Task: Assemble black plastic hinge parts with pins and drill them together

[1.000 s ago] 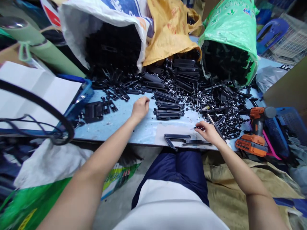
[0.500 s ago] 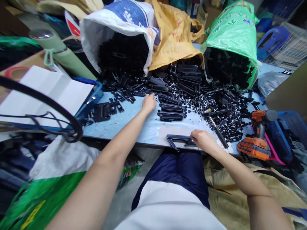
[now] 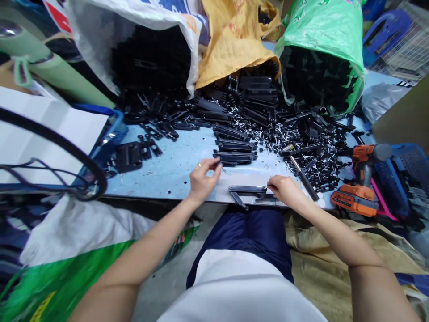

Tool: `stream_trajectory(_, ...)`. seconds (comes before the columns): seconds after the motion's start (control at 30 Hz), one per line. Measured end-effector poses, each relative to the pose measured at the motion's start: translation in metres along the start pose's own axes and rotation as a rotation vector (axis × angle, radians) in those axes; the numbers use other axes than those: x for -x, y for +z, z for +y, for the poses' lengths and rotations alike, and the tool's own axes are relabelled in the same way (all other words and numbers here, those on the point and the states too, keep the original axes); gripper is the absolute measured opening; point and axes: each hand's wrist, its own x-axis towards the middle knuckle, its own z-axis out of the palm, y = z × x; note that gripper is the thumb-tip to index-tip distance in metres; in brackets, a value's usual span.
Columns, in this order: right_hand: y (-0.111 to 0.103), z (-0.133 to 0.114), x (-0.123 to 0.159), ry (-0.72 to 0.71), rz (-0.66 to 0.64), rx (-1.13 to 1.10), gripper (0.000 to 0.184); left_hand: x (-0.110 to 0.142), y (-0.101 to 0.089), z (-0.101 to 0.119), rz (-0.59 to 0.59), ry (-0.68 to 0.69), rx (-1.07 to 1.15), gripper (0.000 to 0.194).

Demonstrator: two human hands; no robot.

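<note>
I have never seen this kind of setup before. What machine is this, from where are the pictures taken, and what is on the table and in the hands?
There is no machine arm here, only a person working with two bare hands. Every picture comes from one camera on the person's head, looking forward and down.

On the blue table lie black plastic parts and small metal pins. Behind them are open white, yellow and green bags. An orange power tool stands on the right.

The right hand has its fingertips at the end of a jointed black piece. The left hand is near the stacked parts, fingertips close together; whether it holds something small, I cannot tell.
</note>
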Motion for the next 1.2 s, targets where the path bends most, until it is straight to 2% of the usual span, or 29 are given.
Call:
stream_trajectory(0.07,0.001,-0.006,0.000,-0.012,-0.031,0.076,0.018,0.027,0.002,0.012,-0.001,0.056,0.018,0.020)
stream_trajectory(0.17,0.003,-0.014,0.001,-0.053,-0.065,0.154,0.024,0.049,0.011,0.014,-0.004,0.133,-0.001,0.018)
stream_trajectory(0.37,0.013,-0.016,0.003,-0.051,-0.042,0.175,0.022,0.059,0.011,-0.001,-0.121,0.288,-0.053,0.016)
stream_trajectory(0.5,0.019,-0.009,0.005,-0.028,0.018,0.100,0.017,0.060,0.006,-0.005,-0.032,0.439,-0.073,0.016)
stream_trajectory(0.63,0.025,-0.001,0.006,-0.082,0.119,0.005,0.013,0.057,0.007,-0.002,0.018,0.574,-0.102,0.021)
stream_trajectory(0.77,0.036,0.009,0.007,-0.167,0.263,-0.048,0.016,0.053,0.007,0.004,-0.054,0.698,-0.081,0.021)
stream_trajectory(0.83,0.046,0.015,0.008,-0.217,0.351,-0.095,0.019,0.054,0.005,0.007,-0.076,0.694,-0.118,0.019)
stream_trajectory(1.0,0.080,0.032,0.014,-0.370,0.557,-0.185,0.031,0.059,0.002,0.018,-0.039,0.636,-0.256,0.022)
stream_trajectory(1.1,0.090,0.041,0.017,-0.440,0.571,-0.138,0.036,0.056,0.013,0.031,-0.182,0.722,-0.226,0.028)
stream_trajectory(1.2,0.087,0.049,0.019,-0.414,0.534,0.072,0.040,0.051,0.026,0.045,-0.402,0.784,-0.252,0.035)
